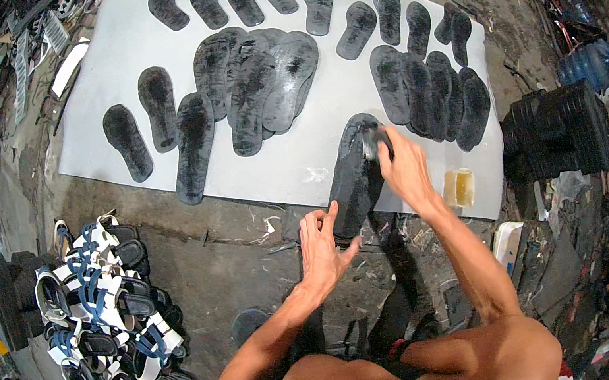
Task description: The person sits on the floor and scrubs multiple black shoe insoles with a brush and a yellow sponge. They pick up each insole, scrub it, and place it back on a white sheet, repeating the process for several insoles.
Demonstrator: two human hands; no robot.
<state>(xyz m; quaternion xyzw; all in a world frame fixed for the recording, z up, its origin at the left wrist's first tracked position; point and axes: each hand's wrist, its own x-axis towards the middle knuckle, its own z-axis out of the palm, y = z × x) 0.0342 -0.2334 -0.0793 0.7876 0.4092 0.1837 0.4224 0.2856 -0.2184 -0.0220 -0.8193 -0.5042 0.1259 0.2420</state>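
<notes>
A long black shoe sole (355,177) lies at the near edge of a white sheet, its heel end toward me. My left hand (323,245) holds that near end, thumb on one side and fingers on the other. At the far end, my right hand (407,171) grips a small dark brush (376,144) pressed on the sole's surface. Its tip is partly hidden, and a pale wet patch shows under it. Several more soles, such as a shiny one (290,80), lie singly and in overlapping groups across the white sheet (263,185).
A yellowish block-shaped container (459,188) sits near the sheet's right corner. Stacked black soles (557,132) stand at the right, beside a blue plastic bottle (588,64). On the left is a pile of white and blue sandals (108,303). Scraps litter the dark floor.
</notes>
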